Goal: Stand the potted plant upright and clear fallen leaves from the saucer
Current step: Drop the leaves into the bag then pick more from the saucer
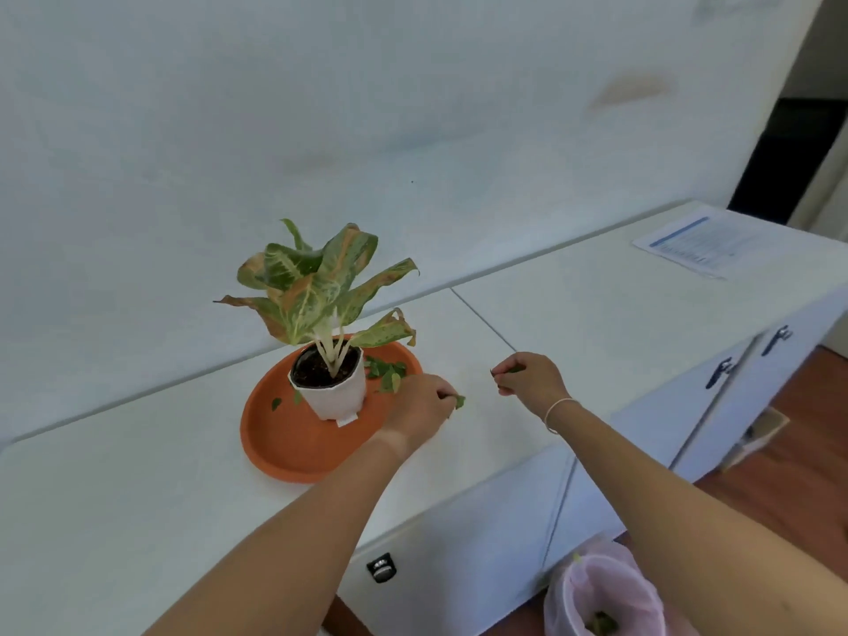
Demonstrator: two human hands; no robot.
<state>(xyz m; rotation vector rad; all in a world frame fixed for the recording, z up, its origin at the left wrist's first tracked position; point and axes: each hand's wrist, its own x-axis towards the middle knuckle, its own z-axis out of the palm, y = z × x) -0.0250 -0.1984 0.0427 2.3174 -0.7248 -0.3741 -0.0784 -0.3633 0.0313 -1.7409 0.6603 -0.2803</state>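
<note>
I see a white pot standing upright in an orange saucer on a white counter. The pot holds dark soil and a plant with green, yellow-marked leaves. Small fallen leaves lie in the saucer, just beyond my left hand, which rests over the saucer's near right rim; its fingers pinch a leaf scrap. My right hand hovers over the counter, well right of the saucer, fingers curled around something green, probably another leaf. Below my right forearm, a pink mesh bag on the floor holds green bits. Far beyond the right fingers lies a printed sheet, its writing too blurred to read.
</note>
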